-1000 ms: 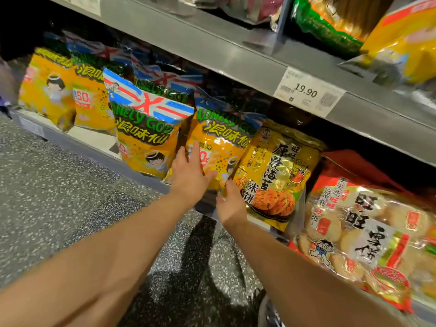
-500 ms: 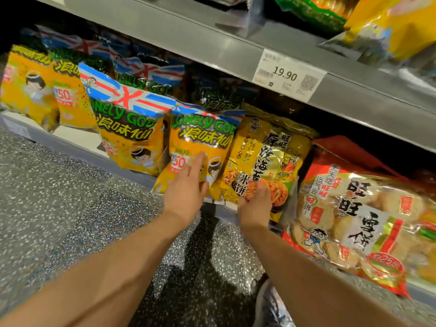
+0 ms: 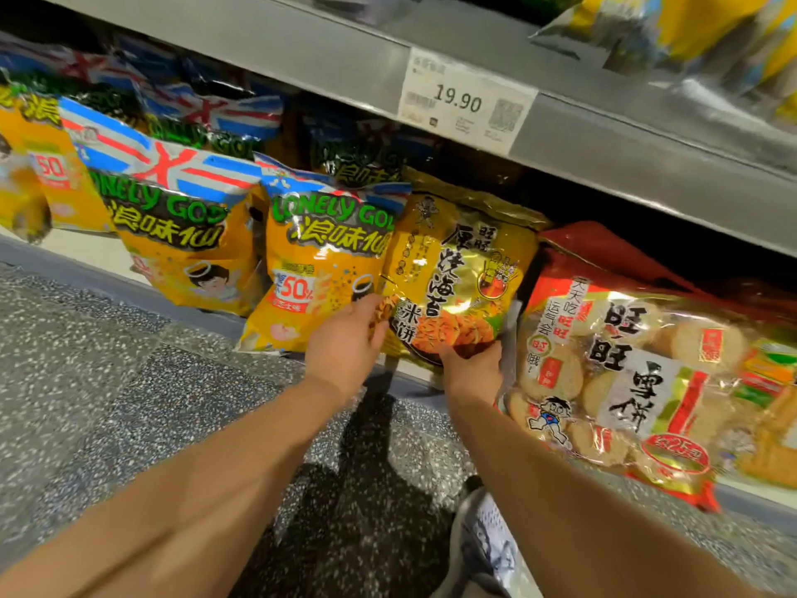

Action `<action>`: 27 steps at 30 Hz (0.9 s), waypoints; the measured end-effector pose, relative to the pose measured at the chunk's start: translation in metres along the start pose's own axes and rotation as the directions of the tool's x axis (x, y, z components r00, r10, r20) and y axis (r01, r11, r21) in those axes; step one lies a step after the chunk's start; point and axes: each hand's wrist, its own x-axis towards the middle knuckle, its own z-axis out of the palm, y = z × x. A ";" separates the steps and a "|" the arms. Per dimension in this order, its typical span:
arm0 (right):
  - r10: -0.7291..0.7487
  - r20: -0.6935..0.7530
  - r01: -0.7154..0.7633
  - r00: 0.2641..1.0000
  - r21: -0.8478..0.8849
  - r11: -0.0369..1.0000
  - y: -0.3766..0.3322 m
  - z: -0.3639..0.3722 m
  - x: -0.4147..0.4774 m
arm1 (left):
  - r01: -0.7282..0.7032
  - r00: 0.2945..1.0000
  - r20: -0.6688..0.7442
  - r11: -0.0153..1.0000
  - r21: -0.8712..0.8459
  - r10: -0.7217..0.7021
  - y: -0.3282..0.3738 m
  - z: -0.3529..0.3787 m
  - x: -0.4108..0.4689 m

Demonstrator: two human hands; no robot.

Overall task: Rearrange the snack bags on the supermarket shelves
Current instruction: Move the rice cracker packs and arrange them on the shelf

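Note:
A gold rice-cracker bag (image 3: 457,269) stands on the lowest shelf (image 3: 86,252). My left hand (image 3: 345,343) grips its lower left edge, and my right hand (image 3: 472,366) holds its bottom right corner. To its left leans a yellow Lonely God bag (image 3: 323,261) with a flag-patterned top, touching the gold bag. Further left stands another Lonely God bag (image 3: 177,235), with more of them behind. To the right lies a large red and clear bag of round rice crackers (image 3: 625,364).
The grey shelf above (image 3: 647,157) overhangs the bags and carries a 19.90 price tag (image 3: 463,101); yellow bags (image 3: 690,32) sit on it. Speckled floor (image 3: 108,403) lies below, and a shoe (image 3: 483,541) shows between my arms.
Both hands shifted right, off the Lonely God bag and onto the gold rice-cracker bag. The view moved closer to the shelf.

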 end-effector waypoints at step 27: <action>-0.316 0.074 0.301 0.946 0.162 0.940 -0.019 0.011 -0.048 | 0.018 0.985 0.172 0.999 -0.052 -0.009 -0.016 -0.015 -0.007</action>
